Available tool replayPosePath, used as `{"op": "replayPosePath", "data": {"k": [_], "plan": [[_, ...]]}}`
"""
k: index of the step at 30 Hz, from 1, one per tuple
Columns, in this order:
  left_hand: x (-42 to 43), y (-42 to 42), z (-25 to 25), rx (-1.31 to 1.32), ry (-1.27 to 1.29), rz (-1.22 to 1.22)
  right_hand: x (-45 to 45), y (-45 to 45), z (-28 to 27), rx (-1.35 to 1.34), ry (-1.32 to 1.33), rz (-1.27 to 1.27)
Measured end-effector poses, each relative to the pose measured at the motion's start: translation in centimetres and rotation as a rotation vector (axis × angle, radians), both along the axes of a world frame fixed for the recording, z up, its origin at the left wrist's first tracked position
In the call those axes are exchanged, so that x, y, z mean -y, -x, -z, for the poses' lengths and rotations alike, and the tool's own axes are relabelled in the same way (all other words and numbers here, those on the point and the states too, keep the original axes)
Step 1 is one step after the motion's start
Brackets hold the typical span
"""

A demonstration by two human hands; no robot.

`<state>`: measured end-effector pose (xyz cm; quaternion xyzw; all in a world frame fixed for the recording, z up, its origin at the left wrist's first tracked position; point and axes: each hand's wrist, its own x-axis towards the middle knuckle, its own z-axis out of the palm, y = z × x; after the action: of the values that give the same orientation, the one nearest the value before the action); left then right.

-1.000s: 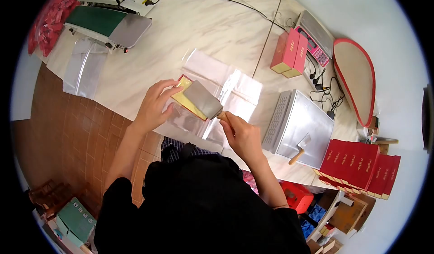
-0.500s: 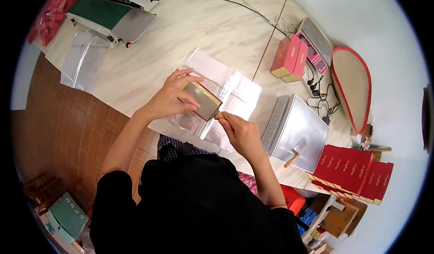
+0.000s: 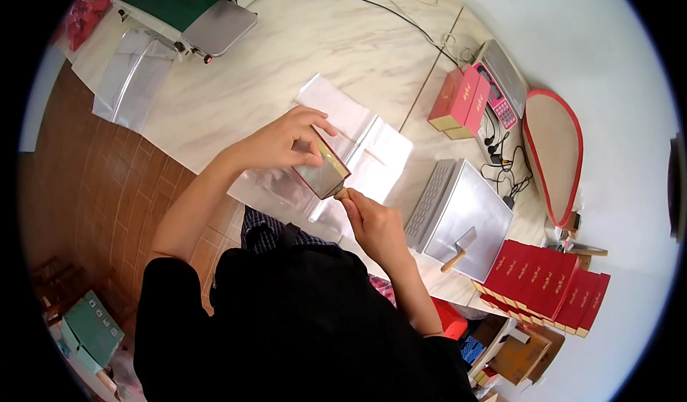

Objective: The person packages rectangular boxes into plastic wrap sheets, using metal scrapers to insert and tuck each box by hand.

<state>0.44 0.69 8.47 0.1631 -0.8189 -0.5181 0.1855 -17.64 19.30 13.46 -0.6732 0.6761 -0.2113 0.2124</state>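
Gripping scraper handle (image 3: pixel 342 194), right hand (image 3: pixel 375 224), left hand (image 3: pixel 283 141) pinching box (image 3: pixel 333 160), marbled table (image 3: pixel 343 48), tiled floor (image 3: pixel 114 180), white wall (image 3: pixel 572 37)

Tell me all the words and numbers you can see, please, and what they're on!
None is clear enough to read:
Red boxes: gold writing, too small and blurred.
Pink boxes: gold writing, too small and blurred.
Pink keypad: any marks on the keys are too tiny.
Green box: small pale squares with dark marks, too blurred.
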Motion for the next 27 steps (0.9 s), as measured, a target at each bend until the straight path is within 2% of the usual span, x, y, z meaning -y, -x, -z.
{"op": "replayPosePath", "data": {"k": [4,7,13,19,27], "plan": [[0.9,0.4,-1.6,0.117,-0.115,-0.005,-0.2,0.2,-0.2,-0.021,0.002,-0.012],[1.3,0.4,-1.5,0.154,-0.054,0.025,-0.9,0.8,-0.5,0.006,0.019,0.016],[1.2,-0.3,-1.5,0.133,-0.134,-0.054,-1.3,1.4,-0.3,-0.008,-0.008,0.061],[1.2,-1.8,-1.6,0.121,0.011,0.061,-0.8,0.5,-0.3,0.018,0.021,0.061],[1.0,-2.4,-1.2,0.126,0.018,0.003,-0.7,-0.2,-0.2,0.051,0.043,0.053]]}}
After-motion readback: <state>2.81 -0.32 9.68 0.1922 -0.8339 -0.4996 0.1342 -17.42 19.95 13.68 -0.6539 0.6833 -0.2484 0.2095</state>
